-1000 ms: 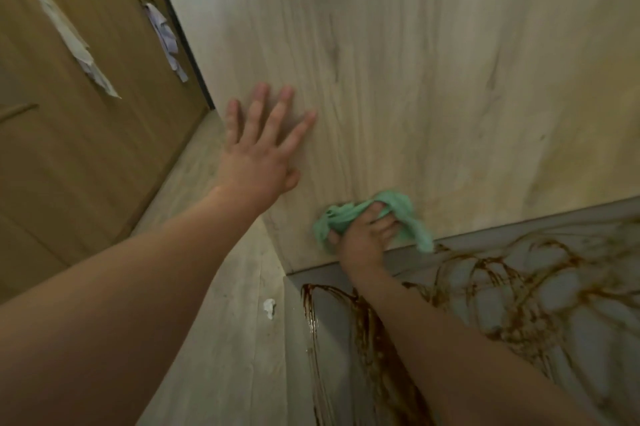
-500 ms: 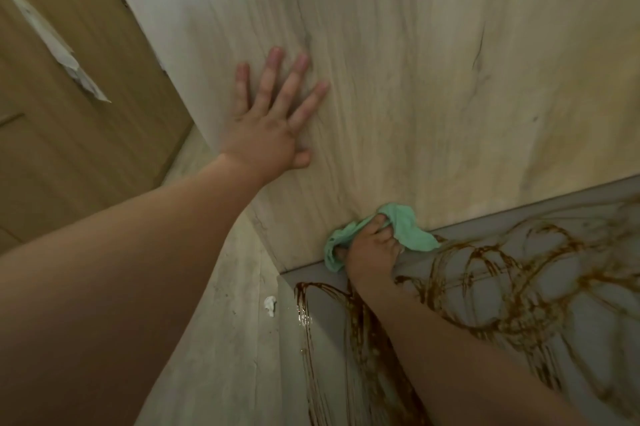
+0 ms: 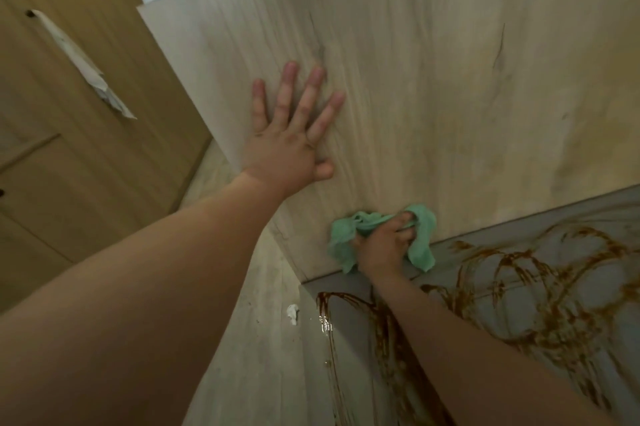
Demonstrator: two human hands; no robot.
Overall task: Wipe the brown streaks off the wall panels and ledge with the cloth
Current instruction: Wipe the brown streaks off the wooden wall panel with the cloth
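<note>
A green cloth (image 3: pixel 420 235) is bunched in my right hand (image 3: pixel 382 247), pressed against the bottom edge of the pale wood wall panel (image 3: pixel 450 96) where it meets the grey ledge (image 3: pixel 519 301). Thick brown streaks (image 3: pixel 540 287) loop across the ledge to the right of the cloth and run down its left front face (image 3: pixel 349 339). My left hand (image 3: pixel 289 138) lies flat on the wood panel, fingers spread, up and to the left of the cloth. It holds nothing.
Light wood flooring (image 3: pixel 256 339) runs along the left of the ledge, with a small white scrap (image 3: pixel 292 313) on it. A tan cabinet door (image 3: pixel 69 148) stands at the far left, with a strip of pale torn tape (image 3: pixel 83 62) hanging on it.
The cloth and my right hand have slid a little to the right along the panel's bottom edge. My left hand stays flat on the panel. The view has shifted slightly.
</note>
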